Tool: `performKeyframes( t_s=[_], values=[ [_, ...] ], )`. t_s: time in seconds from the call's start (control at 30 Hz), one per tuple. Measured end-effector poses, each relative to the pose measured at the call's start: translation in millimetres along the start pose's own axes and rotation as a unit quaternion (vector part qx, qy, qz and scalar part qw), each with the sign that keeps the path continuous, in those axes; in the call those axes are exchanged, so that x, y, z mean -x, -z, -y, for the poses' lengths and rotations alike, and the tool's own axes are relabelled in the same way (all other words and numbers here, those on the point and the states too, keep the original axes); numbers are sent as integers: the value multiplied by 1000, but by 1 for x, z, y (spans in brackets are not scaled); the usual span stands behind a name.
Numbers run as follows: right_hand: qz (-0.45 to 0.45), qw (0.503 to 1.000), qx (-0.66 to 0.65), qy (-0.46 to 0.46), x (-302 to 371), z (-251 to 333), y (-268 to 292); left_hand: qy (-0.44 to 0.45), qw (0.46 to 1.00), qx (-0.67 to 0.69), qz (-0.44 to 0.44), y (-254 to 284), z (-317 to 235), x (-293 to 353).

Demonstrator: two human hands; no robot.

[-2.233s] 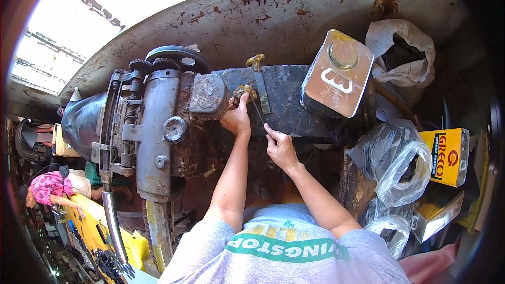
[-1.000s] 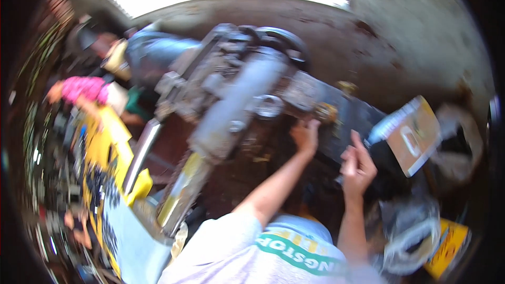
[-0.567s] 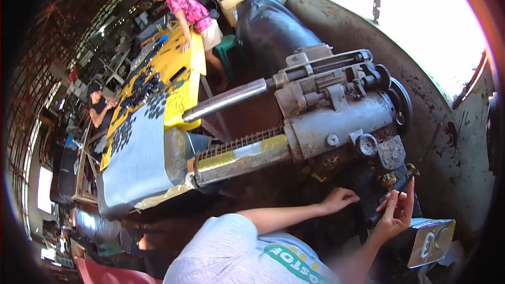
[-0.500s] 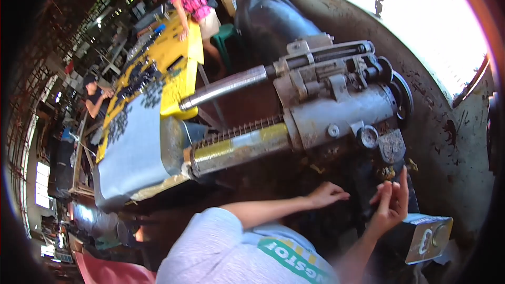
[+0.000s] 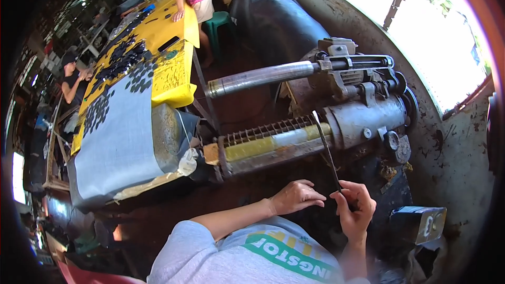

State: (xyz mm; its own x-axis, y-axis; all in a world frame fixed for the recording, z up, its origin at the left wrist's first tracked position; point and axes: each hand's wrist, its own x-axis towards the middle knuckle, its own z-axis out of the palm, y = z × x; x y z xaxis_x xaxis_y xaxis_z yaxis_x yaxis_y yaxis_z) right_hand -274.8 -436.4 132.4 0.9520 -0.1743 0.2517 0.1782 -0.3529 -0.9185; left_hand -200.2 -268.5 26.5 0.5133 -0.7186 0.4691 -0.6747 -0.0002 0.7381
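My right hand (image 5: 357,205) pinches the lower end of a long thin dark stick (image 5: 330,159) with a pale tip. Upright and slightly tilted, the stick crosses in front of the yellow-striped roller (image 5: 273,147) of a grey metal machine (image 5: 363,113). Just left of it, my left hand (image 5: 299,197) is closed, its fingers pressed together and pointing toward the stick's lower end. Whether anything small is in those fingers is hidden. A spiked or coiled row (image 5: 265,130) runs along the roller's top, and a smooth steel roller (image 5: 260,79) lies above it.
Left stands a table with yellow sheeting (image 5: 176,73), a grey sheet (image 5: 118,142) and several dark cut pieces (image 5: 139,76). Two people are beside it. A rectangular metal can (image 5: 421,224) sits at right. A black-covered bulk (image 5: 273,13) lies behind, beside a wall (image 5: 436,142).
My right hand has moved left and now holds the stick, which did not show before. My left hand has also shifted left. The whole view has turned a little.
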Motion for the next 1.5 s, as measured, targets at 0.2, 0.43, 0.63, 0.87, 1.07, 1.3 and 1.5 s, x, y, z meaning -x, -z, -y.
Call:
performKeyframes(
  t_s=[0.2, 0.43, 0.63, 0.87, 1.07, 1.3, 1.5],
  values=[
    [-140, 989, 55, 5, 6, 17, -53, -57, 997, 34, 46, 76, -33, 30],
    [-166, 985, -32, -42, 35, 38, -92, -205, 978, -19, 41, 120, -65, 28],
    [-153, 981, -51, -109, 53, 65, -89, -172, 980, -87, 38, 111, -65, 9],
    [-69, 963, -259, -7, 50, 89, -68, -181, 981, -13, -71, 113, -64, 3],
    [20, 999, 13, 38, 58, 82, -43, -158, 983, -33, -90, 122, -78, 8],
    [54, 992, -109, -17, 44, 71, -65, -131, 987, -65, -61, 131, -77, 22],
    [52, 986, -132, -84, 49, 57, -79, -84, 987, -110, -75, 125, -79, 35]
  ],
)
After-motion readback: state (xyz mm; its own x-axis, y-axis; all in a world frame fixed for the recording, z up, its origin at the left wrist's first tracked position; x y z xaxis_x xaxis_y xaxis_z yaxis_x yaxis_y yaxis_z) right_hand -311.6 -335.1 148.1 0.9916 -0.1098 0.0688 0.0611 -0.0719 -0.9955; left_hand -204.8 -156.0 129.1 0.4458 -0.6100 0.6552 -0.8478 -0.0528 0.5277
